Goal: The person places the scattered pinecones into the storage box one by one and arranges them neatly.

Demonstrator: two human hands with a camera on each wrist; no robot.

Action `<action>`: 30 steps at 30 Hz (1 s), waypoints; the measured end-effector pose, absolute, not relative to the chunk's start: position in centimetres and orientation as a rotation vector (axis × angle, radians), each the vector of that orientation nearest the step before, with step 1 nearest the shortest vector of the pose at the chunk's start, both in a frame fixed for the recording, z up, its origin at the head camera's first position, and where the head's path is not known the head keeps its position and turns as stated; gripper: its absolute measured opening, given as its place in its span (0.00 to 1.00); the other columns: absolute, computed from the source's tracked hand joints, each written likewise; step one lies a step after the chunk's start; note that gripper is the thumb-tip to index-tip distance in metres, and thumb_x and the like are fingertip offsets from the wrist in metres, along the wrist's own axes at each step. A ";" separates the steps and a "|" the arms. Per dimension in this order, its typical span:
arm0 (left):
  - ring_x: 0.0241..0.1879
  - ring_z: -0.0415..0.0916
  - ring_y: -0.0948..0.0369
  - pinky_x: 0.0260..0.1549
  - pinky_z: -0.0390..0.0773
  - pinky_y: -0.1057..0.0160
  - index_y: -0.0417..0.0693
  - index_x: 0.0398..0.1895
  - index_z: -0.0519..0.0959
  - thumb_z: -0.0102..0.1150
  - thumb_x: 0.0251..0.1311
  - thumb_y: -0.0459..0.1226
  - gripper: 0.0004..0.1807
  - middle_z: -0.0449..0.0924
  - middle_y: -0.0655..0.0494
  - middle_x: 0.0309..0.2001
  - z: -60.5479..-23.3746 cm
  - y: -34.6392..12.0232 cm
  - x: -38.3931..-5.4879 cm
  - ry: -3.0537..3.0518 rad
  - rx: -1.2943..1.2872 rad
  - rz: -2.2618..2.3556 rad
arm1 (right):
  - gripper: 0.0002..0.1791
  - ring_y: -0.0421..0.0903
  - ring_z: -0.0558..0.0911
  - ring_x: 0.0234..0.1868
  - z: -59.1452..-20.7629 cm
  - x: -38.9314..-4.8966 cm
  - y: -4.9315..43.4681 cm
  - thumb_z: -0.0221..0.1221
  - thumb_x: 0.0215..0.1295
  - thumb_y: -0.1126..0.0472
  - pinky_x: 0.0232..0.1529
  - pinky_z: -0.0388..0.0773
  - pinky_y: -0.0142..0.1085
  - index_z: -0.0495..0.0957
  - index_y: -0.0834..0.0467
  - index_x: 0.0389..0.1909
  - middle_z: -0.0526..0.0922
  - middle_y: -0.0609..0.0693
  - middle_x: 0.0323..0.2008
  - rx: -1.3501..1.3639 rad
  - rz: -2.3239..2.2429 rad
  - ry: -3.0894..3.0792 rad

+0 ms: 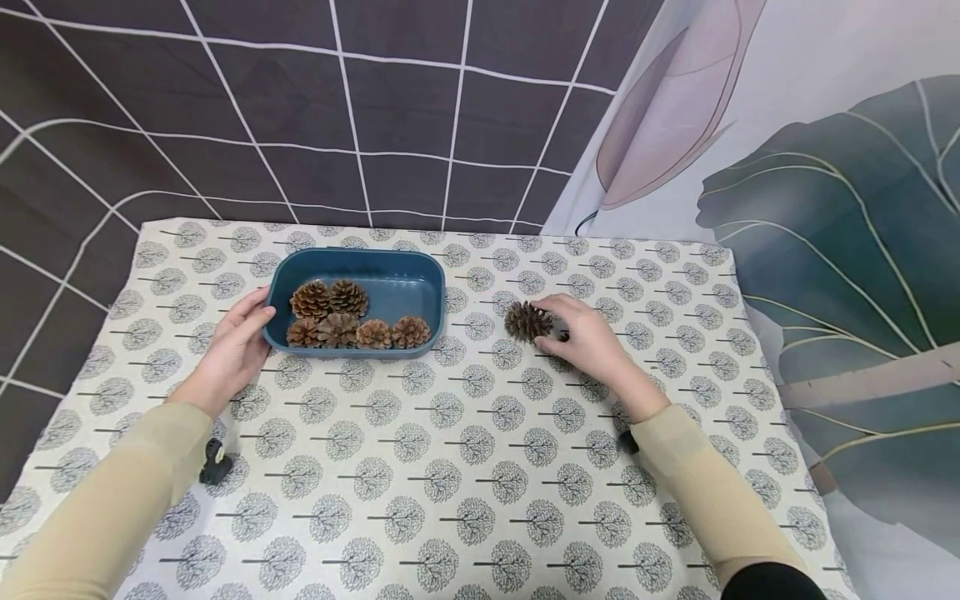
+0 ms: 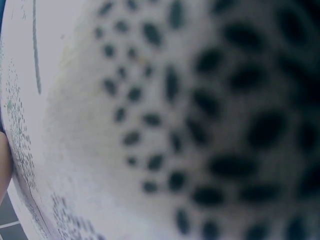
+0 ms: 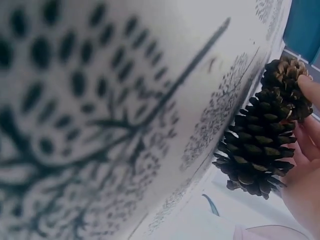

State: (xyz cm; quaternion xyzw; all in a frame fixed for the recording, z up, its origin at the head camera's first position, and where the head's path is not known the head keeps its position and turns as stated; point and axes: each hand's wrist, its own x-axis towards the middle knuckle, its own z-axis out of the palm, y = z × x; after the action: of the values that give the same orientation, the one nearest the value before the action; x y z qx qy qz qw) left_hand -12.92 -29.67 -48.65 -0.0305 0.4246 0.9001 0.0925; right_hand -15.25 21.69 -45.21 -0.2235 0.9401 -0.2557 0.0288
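A blue rectangular box point(image 1: 405, 292) with rounded corners holds several brown pine cones point(image 1: 337, 330) along its left and front sides. My left hand point(image 1: 236, 346) grips its left end, with the thumb at the rim. To the right of the box, my right hand point(image 1: 588, 337) pinches a pine cone point(image 1: 525, 322) between thumb and fingers. The right wrist view has that pine cone point(image 3: 285, 75) at the fingertips, and a second, darker pine cone point(image 3: 257, 150) close beside it under the hand. The left wrist view is mostly blurred cloth, with a bit of skin point(image 2: 4, 162) at its edge.
A white cloth point(image 1: 450, 500) with grey tree prints covers the table. Behind it hangs a dark backdrop point(image 1: 405, 108) with a white grid. On the right is a leaf-patterned curtain point(image 1: 847, 250). Small black devices sit at the wrists, such as the left one point(image 1: 216, 462).
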 end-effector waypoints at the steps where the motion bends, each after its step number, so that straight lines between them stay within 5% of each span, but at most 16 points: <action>1: 0.55 0.86 0.65 0.58 0.83 0.71 0.49 0.59 0.83 0.48 0.78 0.23 0.20 0.88 0.59 0.58 -48.7 -29.7 -12.9 1.264 -0.089 2.672 | 0.32 0.63 0.81 0.66 -45.2 -15.3 21.7 0.72 0.65 0.61 0.75 0.74 0.58 0.75 0.65 0.68 0.81 0.63 0.66 -0.696 -0.797 2.902; 8: 0.55 0.86 0.66 0.57 0.83 0.71 0.50 0.59 0.84 0.47 0.78 0.23 0.20 0.88 0.60 0.58 -48.7 -29.7 -12.9 1.274 -0.091 2.666 | 0.31 0.65 0.85 0.60 -44.5 -15.7 21.2 0.72 0.65 0.62 0.71 0.78 0.60 0.76 0.65 0.67 0.81 0.64 0.66 -0.647 -0.929 2.871; 14: 0.55 0.86 0.66 0.57 0.83 0.71 0.51 0.59 0.84 0.48 0.78 0.23 0.20 0.88 0.61 0.58 -48.7 -29.7 -12.9 1.264 -0.098 2.663 | 0.30 0.63 0.80 0.67 -44.1 -16.0 20.8 0.74 0.62 0.62 0.76 0.71 0.60 0.79 0.62 0.66 0.82 0.62 0.65 -0.635 -1.048 2.852; 30: 0.56 0.86 0.66 0.58 0.83 0.72 0.51 0.59 0.83 0.50 0.78 0.24 0.19 0.88 0.61 0.58 -48.6 -29.7 -12.9 1.282 -0.099 2.657 | 0.30 0.58 0.80 0.68 -42.8 -17.5 18.0 0.75 0.62 0.57 0.75 0.74 0.58 0.81 0.58 0.65 0.83 0.59 0.66 -0.699 -1.173 2.796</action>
State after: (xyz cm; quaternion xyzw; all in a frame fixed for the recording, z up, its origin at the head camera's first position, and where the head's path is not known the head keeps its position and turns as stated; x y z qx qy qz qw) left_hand -12.86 -29.73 -48.59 -0.0333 0.4323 0.8961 0.0947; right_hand -17.50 18.04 -42.77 -0.2246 0.8984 -0.3771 0.0149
